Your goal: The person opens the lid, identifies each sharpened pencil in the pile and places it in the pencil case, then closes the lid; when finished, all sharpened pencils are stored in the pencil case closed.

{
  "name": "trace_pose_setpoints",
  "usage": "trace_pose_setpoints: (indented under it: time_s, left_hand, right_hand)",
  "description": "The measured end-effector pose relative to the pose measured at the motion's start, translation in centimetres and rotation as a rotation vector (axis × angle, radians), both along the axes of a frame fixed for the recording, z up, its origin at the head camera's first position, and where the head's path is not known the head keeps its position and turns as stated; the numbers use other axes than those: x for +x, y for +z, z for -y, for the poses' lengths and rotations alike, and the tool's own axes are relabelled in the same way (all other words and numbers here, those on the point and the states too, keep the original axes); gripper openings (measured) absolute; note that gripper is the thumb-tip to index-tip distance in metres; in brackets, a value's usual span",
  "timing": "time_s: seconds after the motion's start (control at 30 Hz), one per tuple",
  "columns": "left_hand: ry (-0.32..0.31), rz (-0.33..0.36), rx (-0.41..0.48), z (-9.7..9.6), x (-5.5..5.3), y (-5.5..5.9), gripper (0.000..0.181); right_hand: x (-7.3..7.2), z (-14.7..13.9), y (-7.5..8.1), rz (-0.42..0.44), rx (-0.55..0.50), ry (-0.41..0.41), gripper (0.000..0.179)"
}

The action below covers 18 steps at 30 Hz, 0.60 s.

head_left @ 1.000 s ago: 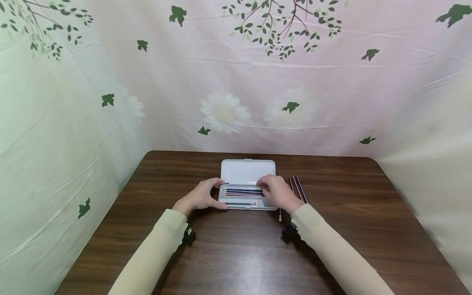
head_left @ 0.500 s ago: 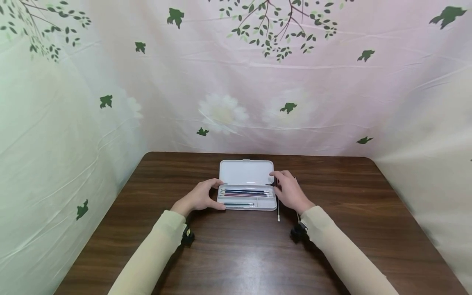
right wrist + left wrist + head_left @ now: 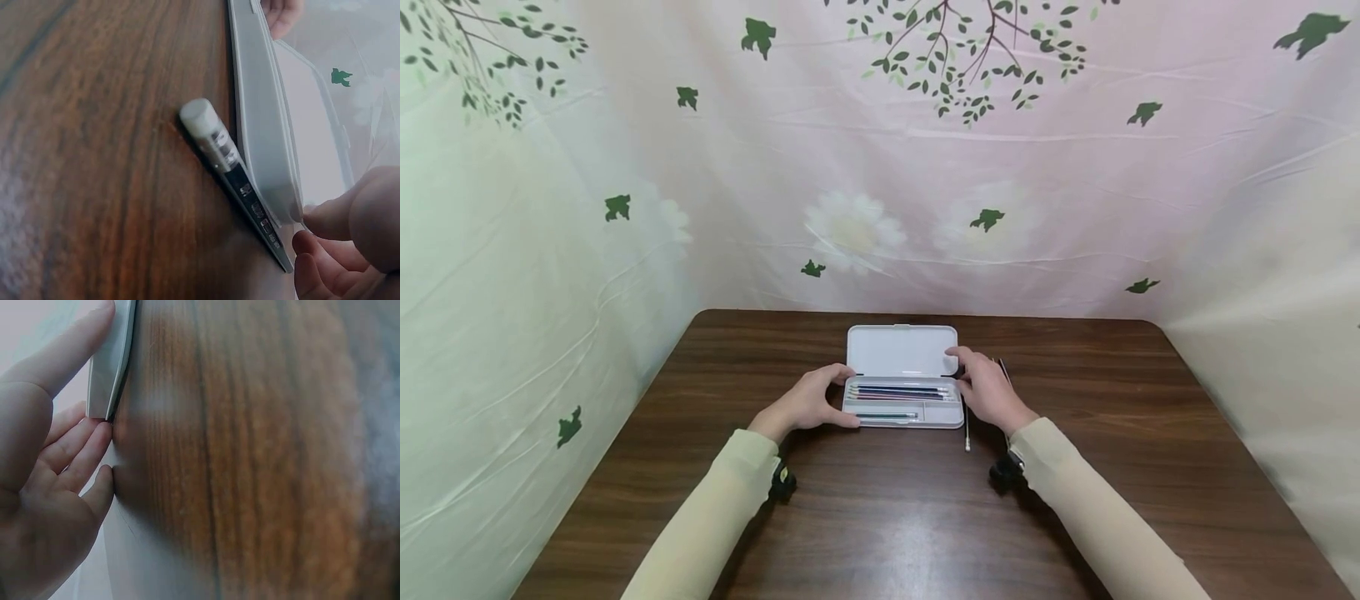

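An open white pencil case (image 3: 943,414) lies on the table with its lid (image 3: 901,350) folded back. Several pencils (image 3: 898,390) fill its rear compartment, and another pencil (image 3: 886,416) lies in the front one. My left hand (image 3: 806,400) grips the case's left end, thumb at the front corner and fingers behind. At the right end, my right hand (image 3: 991,390) holds the case, its thumb on the corner in the right wrist view and its fingertips by the lid. A dark pencil with a white eraser (image 3: 240,181) rests on the table along that end.
More pencils (image 3: 1003,368) lie on the brown wooden table (image 3: 880,517) right of the case, mostly hidden by my right hand. A printed cloth (image 3: 737,167) hangs behind the table and along both sides.
My right hand was over the pencils in the case a second ago; it has moved right to the case's right end and stays there. My left hand keeps its place.
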<state>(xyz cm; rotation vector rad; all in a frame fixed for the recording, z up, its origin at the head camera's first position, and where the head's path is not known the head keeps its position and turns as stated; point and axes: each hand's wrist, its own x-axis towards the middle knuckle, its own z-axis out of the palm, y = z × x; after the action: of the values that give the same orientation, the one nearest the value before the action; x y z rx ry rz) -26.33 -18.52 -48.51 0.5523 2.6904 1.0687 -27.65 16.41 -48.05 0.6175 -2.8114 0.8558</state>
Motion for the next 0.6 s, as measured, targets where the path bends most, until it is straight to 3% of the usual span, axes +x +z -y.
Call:
trace_pose_setpoints:
  time_s: [0.33,0.6]
  left_hand:
    - [0.017,0.000,0.042,0.08,-0.19,-0.23,0.110]
    - [0.018,0.006,0.043,0.03,-0.29,-0.26,0.121]
  right_hand:
    - [-0.48,0.19,0.22,0.013,-0.090,-0.038,0.099]
    - [-0.31,0.16,0.15,-0.017,-0.113,-0.034,0.091]
